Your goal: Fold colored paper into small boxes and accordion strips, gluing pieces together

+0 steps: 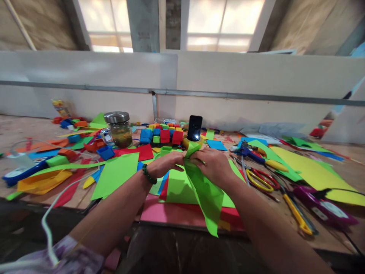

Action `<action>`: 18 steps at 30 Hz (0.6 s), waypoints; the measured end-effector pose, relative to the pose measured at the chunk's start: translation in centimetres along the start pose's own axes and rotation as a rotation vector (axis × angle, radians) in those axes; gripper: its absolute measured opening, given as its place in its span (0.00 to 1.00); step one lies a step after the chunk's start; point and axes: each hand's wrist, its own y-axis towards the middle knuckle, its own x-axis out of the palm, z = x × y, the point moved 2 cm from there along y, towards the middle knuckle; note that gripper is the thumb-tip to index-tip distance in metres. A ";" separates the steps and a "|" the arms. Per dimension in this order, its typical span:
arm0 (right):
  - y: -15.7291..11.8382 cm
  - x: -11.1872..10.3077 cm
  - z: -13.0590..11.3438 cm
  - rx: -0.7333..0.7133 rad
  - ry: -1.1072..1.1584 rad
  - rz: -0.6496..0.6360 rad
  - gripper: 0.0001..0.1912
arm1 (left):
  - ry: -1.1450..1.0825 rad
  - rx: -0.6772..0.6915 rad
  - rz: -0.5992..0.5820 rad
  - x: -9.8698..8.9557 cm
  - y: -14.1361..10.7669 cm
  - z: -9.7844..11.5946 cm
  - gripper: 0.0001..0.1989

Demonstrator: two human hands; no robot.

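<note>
Green sheet [209, 205] hangs from a person's fingertips above a paper-strewn workbench [281, 222], its lower end draping past the bench's front edge. The left hand [169, 163] and right hand [215, 164] pinch it near its top, fingers drawn close together. A phone [194, 128] stands upright just beyond, with colored cubes [177, 137] and a lidded jar [121, 134] to its left; scissors [259, 180] lie to the right.

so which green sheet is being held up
The bent green sheet gripped by the right hand, the left hand at its top, long end hanging; the other green sheets lie across the table.
</note>
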 end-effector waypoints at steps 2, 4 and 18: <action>0.0 0.0 0.0 0.027 0.004 0.004 0.08 | -0.016 0.000 -0.004 -0.1 0.1 -0.2 0.20; 0.1 0.0 0.0 0.035 0.011 -0.001 0.08 | -0.038 0.000 -0.014 -0.1 0.1 -0.4 0.20; 0.2 0.5 0.0 0.099 0.004 0.002 0.03 | 0.001 -0.034 0.019 0.4 -0.1 0.0 0.10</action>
